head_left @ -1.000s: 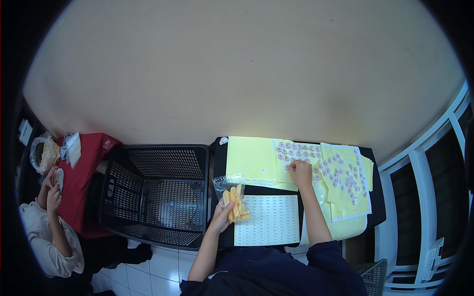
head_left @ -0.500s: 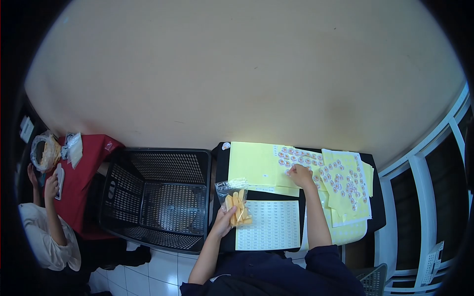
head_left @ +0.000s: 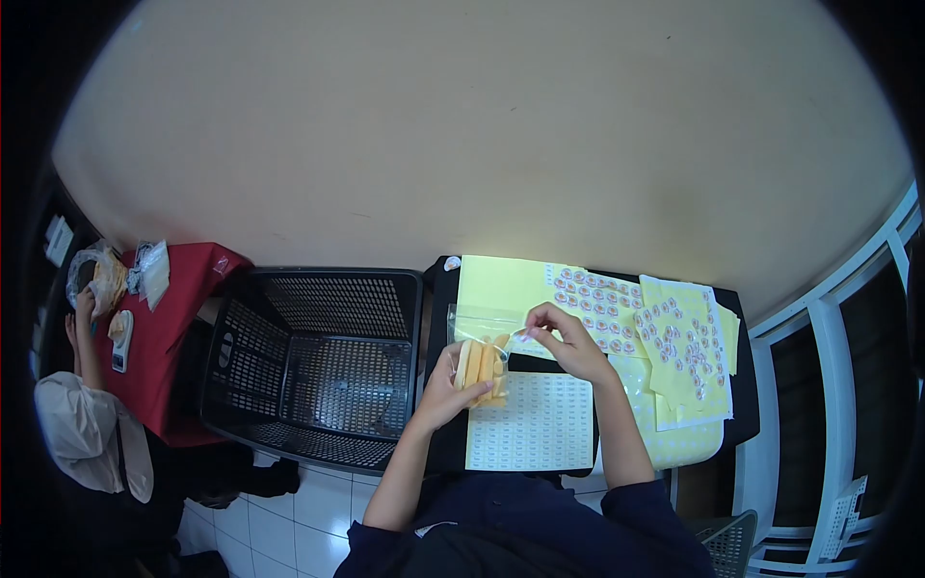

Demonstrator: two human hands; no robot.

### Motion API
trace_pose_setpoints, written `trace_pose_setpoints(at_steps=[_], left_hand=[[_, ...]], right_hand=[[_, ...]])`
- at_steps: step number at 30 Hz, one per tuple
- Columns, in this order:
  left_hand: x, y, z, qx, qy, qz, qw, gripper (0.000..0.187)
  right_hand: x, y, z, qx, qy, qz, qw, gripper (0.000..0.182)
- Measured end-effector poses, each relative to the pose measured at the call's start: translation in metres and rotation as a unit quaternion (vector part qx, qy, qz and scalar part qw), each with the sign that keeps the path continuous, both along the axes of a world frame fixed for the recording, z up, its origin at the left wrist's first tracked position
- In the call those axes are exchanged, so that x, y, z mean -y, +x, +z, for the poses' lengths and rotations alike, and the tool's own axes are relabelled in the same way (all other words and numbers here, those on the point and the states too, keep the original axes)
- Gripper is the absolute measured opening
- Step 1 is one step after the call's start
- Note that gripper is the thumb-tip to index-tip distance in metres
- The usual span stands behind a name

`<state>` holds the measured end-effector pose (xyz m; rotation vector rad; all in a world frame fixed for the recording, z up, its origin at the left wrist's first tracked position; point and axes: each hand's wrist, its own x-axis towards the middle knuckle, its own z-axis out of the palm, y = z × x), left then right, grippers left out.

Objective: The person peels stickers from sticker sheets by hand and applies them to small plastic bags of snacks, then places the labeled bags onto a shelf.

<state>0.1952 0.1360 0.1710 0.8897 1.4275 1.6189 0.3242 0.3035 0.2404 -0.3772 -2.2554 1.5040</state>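
My left hand [head_left: 445,393] is wrapped round the lower left side of a clear plastic bag [head_left: 487,371] with several pale yellow sticks inside. Close to the bag's upper right side, my right hand [head_left: 559,339] pinches a small sticker [head_left: 523,335]. Behind the hands lie yellow sheets [head_left: 501,281] with rows of round stickers [head_left: 590,296]. More round stickers are scattered on a sheet [head_left: 682,337] at the right. Below the bag is a white sheet of small printed labels [head_left: 532,424].
A large black basket [head_left: 313,448] stands left of my table. Farther left, another person [head_left: 82,424] reaches into a bag of yellow pieces [head_left: 101,279] at a red-covered table [head_left: 159,366], with a white scale [head_left: 120,352] on it. A loose sticker [head_left: 452,263] lies at the table's back left corner.
My right hand has come off the sticker sheet and moved left to the bag with a sticker. The bag has moved up and right. The other person's hand has moved to their bag.
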Motion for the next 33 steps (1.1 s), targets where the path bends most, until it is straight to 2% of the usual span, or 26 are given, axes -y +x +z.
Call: trace_pose_setpoints(at_steps=[1,3,5,7,10,14,21,24,28,30,31,33], left_hand=[[-0.001,0.000,0.001,-0.053,0.015,0.014,0.998,0.063],[-0.001,0.000,0.005,-0.045,0.005,0.014,0.999,0.064],[-0.001,0.000,0.009,-0.036,-0.005,0.013,0.999,0.064],[0.000,-0.001,0.012,-0.046,-0.030,-0.020,0.998,0.066],[0.001,-0.003,0.011,-0.093,-0.048,-0.017,0.994,0.066],[0.003,-0.002,0.015,-0.087,-0.061,-0.019,0.994,0.067],[0.004,0.001,0.012,-0.128,-0.051,-0.004,0.991,0.055],[0.002,0.003,0.017,-0.126,-0.027,0.021,0.991,0.042],[0.000,0.005,0.014,-0.115,-0.052,0.038,0.991,0.042],[-0.002,0.005,0.010,-0.095,-0.002,0.045,0.994,0.044],[-0.003,0.006,0.010,-0.095,-0.002,0.044,0.994,0.044],[-0.005,0.009,0.011,-0.068,0.021,0.090,0.993,0.044]], right_hand=[[0.005,-0.003,0.009,0.000,-0.001,0.000,1.000,0.007],[0.013,-0.010,0.021,0.025,0.031,0.093,0.995,0.008],[0.017,-0.017,0.023,0.047,0.040,0.113,0.992,0.010],[0.022,-0.022,0.028,0.098,0.242,0.121,0.958,0.010],[0.023,-0.029,0.029,0.135,0.267,0.136,0.945,0.012],[0.024,-0.034,0.031,0.153,0.318,0.157,0.922,0.012],[0.033,-0.035,0.029,0.110,0.431,0.152,0.883,0.013],[0.038,-0.033,0.026,0.074,0.455,0.130,0.878,0.015],[0.047,-0.031,0.019,0.077,0.437,0.106,0.890,0.018],[0.054,-0.031,0.017,-0.027,0.375,0.000,0.927,0.021],[0.057,-0.031,0.015,-0.026,0.374,-0.001,0.927,0.021],[0.064,-0.027,0.008,-0.033,0.295,-0.154,0.943,0.026]])
